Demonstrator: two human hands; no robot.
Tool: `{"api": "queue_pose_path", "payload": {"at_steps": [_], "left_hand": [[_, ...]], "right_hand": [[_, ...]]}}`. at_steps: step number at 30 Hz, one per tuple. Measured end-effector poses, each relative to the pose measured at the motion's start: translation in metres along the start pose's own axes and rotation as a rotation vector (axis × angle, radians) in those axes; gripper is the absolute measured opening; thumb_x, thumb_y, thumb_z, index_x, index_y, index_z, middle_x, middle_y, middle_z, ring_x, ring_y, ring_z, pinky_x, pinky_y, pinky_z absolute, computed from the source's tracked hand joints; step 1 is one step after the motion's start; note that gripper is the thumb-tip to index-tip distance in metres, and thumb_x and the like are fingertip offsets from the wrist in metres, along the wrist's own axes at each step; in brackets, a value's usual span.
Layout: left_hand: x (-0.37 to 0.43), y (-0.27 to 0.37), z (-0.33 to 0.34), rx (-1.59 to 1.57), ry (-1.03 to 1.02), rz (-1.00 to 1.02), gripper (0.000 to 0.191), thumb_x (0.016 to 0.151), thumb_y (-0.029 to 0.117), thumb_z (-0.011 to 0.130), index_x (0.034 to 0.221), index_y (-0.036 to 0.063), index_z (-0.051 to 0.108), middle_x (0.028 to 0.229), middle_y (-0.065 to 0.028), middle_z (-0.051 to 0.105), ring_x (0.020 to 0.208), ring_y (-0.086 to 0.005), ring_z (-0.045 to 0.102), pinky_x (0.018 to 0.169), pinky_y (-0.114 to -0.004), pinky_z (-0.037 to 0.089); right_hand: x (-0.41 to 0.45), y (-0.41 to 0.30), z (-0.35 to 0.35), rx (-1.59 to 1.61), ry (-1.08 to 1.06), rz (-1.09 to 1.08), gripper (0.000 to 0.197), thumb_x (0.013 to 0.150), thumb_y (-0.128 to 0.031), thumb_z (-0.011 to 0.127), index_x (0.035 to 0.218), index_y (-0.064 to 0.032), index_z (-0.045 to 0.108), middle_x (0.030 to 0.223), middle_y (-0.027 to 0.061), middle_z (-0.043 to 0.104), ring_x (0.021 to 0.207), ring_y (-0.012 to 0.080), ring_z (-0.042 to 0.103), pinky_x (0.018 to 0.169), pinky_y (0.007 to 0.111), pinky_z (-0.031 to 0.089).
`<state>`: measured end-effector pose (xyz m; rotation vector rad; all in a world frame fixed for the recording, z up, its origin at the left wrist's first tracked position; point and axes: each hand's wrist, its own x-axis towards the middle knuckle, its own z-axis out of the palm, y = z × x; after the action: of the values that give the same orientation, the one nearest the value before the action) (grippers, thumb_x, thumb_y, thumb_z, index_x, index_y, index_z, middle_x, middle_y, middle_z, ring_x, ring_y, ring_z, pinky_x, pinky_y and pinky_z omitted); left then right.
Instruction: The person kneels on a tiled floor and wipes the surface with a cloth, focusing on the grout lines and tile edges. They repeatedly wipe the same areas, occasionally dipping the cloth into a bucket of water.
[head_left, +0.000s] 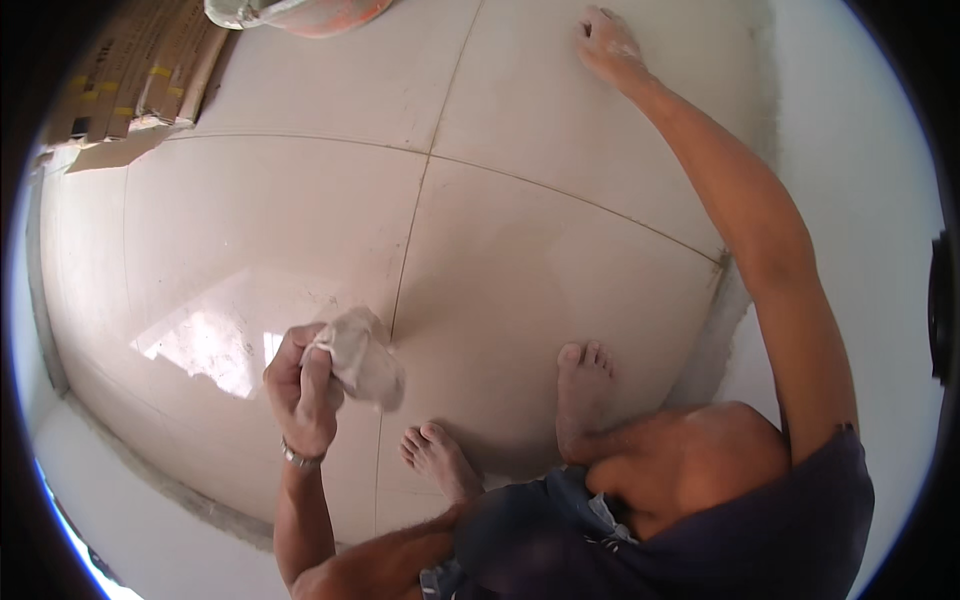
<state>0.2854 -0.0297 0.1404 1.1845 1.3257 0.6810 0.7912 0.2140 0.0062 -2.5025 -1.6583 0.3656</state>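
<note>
My left hand, with a metal-banded watch at the wrist, pinches a crumpled, dusty white bundle by its gathered end. Whether the bundle is cloth or thin plastic I cannot tell. It hangs above the glossy beige floor tiles, near a tile joint. Far out at the top right, my right hand is low over a floor tile, its fingers curled and whitened with dust. The inside of its grip is hidden, so anything held there does not show.
Flat cardboard boxes are stacked at the upper left, with a loose cardboard flap beneath. A stained bucket or basin stands at the top edge. A white wall runs along the right. My bare feet are on the tiles.
</note>
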Motion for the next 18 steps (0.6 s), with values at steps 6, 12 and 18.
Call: {"api": "queue_pose_path", "payload": {"at_steps": [6,12,18], "left_hand": [[-0.034,0.057,0.032,-0.546,-0.154,-0.106,0.024,0.104,0.012,0.063,0.126,0.0026,0.062,0.11,-0.0042,0.071,0.099,-0.0105,0.065,0.09,-0.029,0.052],[-0.012,0.067,0.088,-0.634,-0.344,-0.374,0.028,0.104,0.018,0.067,0.127,0.0026,0.063,0.111,-0.0039,0.071,0.091,-0.0094,0.068,0.081,-0.026,0.056],[-0.002,0.08,0.091,0.074,-0.456,-0.147,0.037,0.107,0.032,0.062,0.125,-0.0003,0.067,0.102,-0.0026,0.07,0.088,-0.0074,0.066,0.081,-0.025,0.055]], "right_hand": [[-0.116,-0.07,-0.051,0.526,0.122,-0.779,0.03,0.099,-0.034,0.066,0.104,-0.0041,0.061,0.09,0.009,0.066,0.084,0.0225,0.063,0.076,0.043,0.05],[-0.285,-0.065,-0.084,0.57,-1.341,-0.349,0.06,0.106,-0.054,0.057,0.14,-0.0036,0.061,0.128,0.0055,0.066,0.115,0.0172,0.059,0.1,0.035,0.048],[-0.304,0.011,-0.127,0.699,-1.095,-0.2,0.068,0.098,-0.061,0.067,0.137,-0.006,0.065,0.124,0.0095,0.066,0.111,0.0175,0.058,0.093,0.036,0.048]]}}
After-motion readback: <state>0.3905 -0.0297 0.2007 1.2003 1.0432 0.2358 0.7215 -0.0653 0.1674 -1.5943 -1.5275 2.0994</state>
